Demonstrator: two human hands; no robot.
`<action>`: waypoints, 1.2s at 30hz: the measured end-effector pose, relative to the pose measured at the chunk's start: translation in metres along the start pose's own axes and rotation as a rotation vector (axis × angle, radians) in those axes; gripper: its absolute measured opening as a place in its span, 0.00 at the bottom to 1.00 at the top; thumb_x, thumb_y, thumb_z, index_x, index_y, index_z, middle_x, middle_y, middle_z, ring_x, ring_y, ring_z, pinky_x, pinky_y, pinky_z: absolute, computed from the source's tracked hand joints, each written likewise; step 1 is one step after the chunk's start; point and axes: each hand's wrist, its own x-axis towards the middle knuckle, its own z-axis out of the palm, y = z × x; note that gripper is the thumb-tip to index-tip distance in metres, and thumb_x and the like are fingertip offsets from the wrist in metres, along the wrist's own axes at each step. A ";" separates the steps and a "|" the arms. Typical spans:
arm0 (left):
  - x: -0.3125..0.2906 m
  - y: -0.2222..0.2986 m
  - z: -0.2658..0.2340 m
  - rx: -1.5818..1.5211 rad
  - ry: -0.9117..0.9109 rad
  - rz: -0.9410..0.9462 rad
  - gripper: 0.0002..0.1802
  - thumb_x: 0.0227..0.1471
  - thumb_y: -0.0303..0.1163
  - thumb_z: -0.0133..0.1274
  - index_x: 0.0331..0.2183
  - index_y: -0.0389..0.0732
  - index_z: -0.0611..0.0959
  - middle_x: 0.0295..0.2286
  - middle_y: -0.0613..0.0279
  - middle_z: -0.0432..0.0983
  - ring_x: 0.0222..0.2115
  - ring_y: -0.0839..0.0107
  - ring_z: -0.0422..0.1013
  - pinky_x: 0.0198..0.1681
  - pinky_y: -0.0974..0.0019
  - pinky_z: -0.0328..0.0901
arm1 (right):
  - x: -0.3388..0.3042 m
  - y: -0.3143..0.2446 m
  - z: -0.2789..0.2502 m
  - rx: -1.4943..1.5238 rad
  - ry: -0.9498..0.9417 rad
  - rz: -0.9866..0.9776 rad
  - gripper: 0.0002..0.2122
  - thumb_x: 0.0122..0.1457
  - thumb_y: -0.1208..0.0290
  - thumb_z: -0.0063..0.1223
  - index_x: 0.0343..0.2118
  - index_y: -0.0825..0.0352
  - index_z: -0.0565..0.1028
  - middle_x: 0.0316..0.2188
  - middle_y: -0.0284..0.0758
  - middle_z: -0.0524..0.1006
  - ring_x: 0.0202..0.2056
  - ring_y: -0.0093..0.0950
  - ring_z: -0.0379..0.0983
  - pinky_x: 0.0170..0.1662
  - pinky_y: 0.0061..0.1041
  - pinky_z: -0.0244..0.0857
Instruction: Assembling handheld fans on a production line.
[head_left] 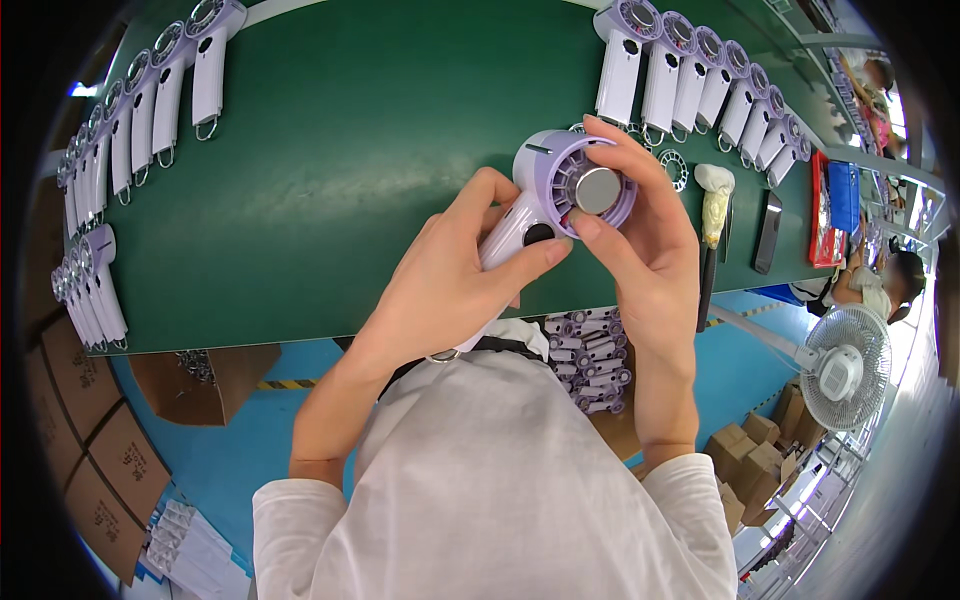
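Observation:
Over the front part of the green table I hold a white and lilac handheld fan (596, 190), tilted, with its round head up and to the right. My left hand (440, 275) is wrapped round the white handle, its thumb lying near the dark oval on it. At the fan's head, my right hand (655, 220) grips the lilac rim between fingers and thumb. The thumb reaches in beside the silver hub, where a small reddish spot shows. No grille covers this face. A loose silver ring grille (673, 170) lies just right of my right hand, with others partly hidden behind the fingers.
Rows of similar fans (660, 90) line the table's (330, 150) far right and left sides. A white-headed mallet (714, 205), a dark flat bar (768, 232) and a red tray (822, 215) lie rightward. Below stand a fan-filled box (625, 435) and a pedestal fan (845, 370). People sit far right.

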 end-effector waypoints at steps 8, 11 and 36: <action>0.000 -0.002 0.004 -0.009 0.062 0.037 0.22 0.54 0.37 0.62 0.39 0.35 0.68 0.23 0.57 0.78 0.20 0.75 0.72 0.23 0.67 0.65 | 0.004 0.000 0.015 -0.054 0.074 -0.059 0.19 0.54 0.89 0.50 0.49 0.68 0.72 0.59 0.40 0.65 0.56 0.28 0.65 0.58 0.28 0.60; 0.001 -0.001 0.002 -0.026 0.059 -0.021 0.22 0.54 0.38 0.62 0.39 0.35 0.68 0.24 0.58 0.78 0.19 0.76 0.72 0.22 0.69 0.66 | 0.007 0.000 0.015 -0.115 0.048 -0.013 0.19 0.55 0.88 0.51 0.50 0.68 0.72 0.60 0.40 0.64 0.55 0.27 0.65 0.58 0.28 0.61; -0.002 0.000 -0.006 -0.207 0.026 -0.080 0.23 0.53 0.39 0.64 0.39 0.37 0.69 0.25 0.61 0.77 0.20 0.77 0.72 0.22 0.71 0.66 | 0.012 -0.005 0.009 0.025 -0.087 0.037 0.21 0.56 0.86 0.54 0.54 0.68 0.73 0.63 0.41 0.62 0.59 0.29 0.63 0.61 0.29 0.57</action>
